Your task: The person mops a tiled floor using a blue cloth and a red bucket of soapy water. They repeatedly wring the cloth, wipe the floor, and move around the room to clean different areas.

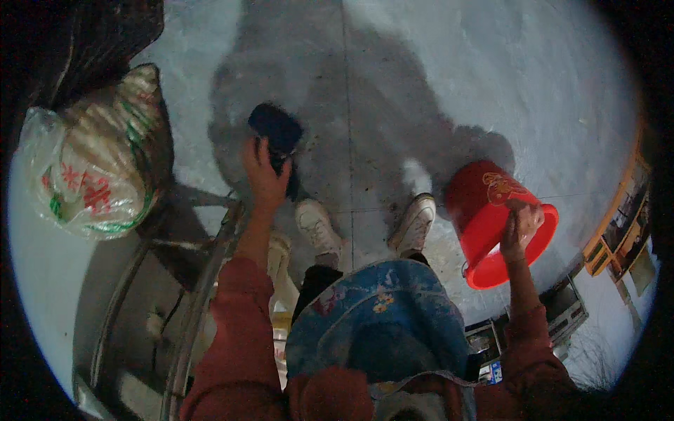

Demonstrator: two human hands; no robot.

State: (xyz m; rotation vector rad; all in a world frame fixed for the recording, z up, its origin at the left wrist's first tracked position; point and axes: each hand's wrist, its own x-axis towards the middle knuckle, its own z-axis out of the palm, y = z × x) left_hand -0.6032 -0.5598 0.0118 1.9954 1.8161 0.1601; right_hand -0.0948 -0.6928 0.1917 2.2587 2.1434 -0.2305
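Observation:
My left hand (263,173) reaches forward, fingers and thumb wrapped around the near part of a dark navy object (276,126); its kind is too dim to tell. On the right, my right hand (523,226) grips a red plastic bucket (476,205) at its upper side near the rim. The bucket is tilted, its mouth facing back towards me and its base pointing away. A gold motif is printed on its wall. Most of the bucket's inside is hidden. A blue apron (387,300) with a flower pattern covers my front.
My white shoes (317,223) stand apart on the grey tiled floor (347,158). At left, a bulging plastic bag (95,179) with red writing lies beside a metal-edged piece of furniture (152,310). An orange-framed shelf (613,237) stands at far right.

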